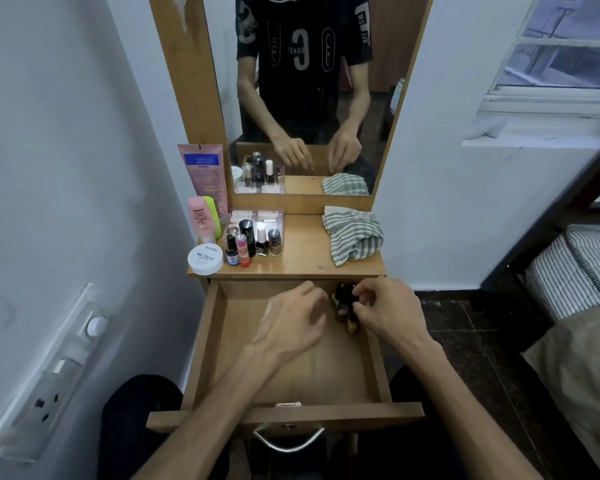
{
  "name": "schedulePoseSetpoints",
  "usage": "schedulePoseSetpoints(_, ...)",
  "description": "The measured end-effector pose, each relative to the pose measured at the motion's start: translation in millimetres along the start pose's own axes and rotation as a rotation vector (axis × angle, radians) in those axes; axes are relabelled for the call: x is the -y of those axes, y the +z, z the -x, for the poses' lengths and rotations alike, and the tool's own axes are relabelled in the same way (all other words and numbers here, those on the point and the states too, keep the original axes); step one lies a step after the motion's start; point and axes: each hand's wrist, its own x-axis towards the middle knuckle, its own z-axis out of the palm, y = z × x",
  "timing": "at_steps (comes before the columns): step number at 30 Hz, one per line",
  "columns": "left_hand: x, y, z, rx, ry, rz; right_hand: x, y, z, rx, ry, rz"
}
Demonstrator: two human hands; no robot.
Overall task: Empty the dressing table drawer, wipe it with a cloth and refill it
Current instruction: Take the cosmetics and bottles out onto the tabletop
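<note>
Drawer (291, 375) pulled open, floor mostly bare. Striped cloth (352, 235) bunched on tabletop, right of cosmetics. Left hand (291, 323) hovers loose, grasping nothing. Right hand (383, 308) pinches small dark bottles (343, 304) clustered in drawer's far right corner.

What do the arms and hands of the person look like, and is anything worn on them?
Both forearms are bare up to the lower picture edge: no sleeves, no gloves. The left hand and the right hand show no ring, watch or bracelet. In the wood-framed mirror, the person wears a black short-sleeved T-shirt with grey-white printed markings, its sleeves ending above the elbows.
</note>
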Motion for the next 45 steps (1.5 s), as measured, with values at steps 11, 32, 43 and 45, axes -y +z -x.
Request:
schedulePoseSetpoints(11,-23,43,-25,0.112,-0.07,-0.058,-21,17,12,0.038,-0.068,0.059)
schedulePoseSetpoints(32,-22,59,-27,0.079,-0.147,0.043,-25,12,23,0.013,-0.035,0.009)
schedulePoseSetpoints(43,10,-27,0,-0.204,-0.126,0.055,32,-22,3,-0.053,-0.193,-0.197)
schedulePoseSetpoints(45,21,-52,-4,-0.24,-0.083,0.025,49,-24,-11,-0.064,-0.251,-0.21)
